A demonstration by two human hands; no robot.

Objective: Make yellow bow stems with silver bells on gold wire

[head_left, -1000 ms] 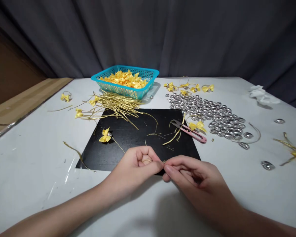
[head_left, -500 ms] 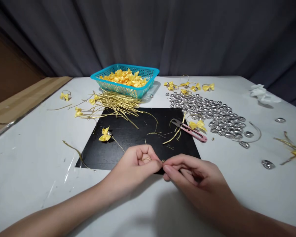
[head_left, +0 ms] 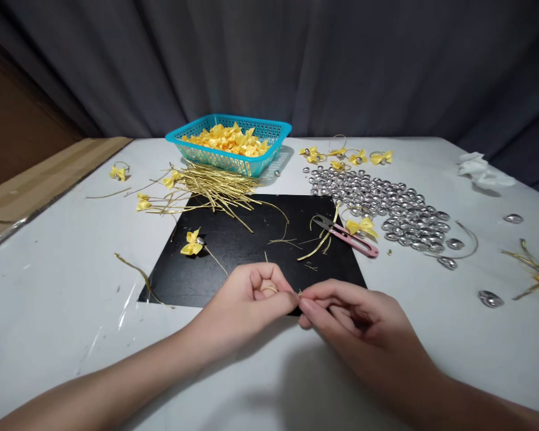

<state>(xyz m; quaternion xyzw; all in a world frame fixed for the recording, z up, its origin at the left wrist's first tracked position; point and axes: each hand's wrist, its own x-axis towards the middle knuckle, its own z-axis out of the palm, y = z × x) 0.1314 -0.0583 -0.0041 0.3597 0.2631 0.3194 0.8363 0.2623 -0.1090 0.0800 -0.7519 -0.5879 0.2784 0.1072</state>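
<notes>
Both hands, left (head_left: 251,299) and right (head_left: 341,314), pinch closed on what seems a short gold wire (head_left: 297,293) lying left-right between their fingertips.

One head-worn camera looks forward and down from the near edge of the tabletop (head_left: 49,311), close over both hands, facing the far curtain (head_left: 296,60).

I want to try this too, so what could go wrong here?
The gold wire pinched between the left hand and right hand is tiny, so it might slip or poke a finger. The scissors lie open nearby with their blades towards the hands. The silver beads could roll away if bumped.
</notes>
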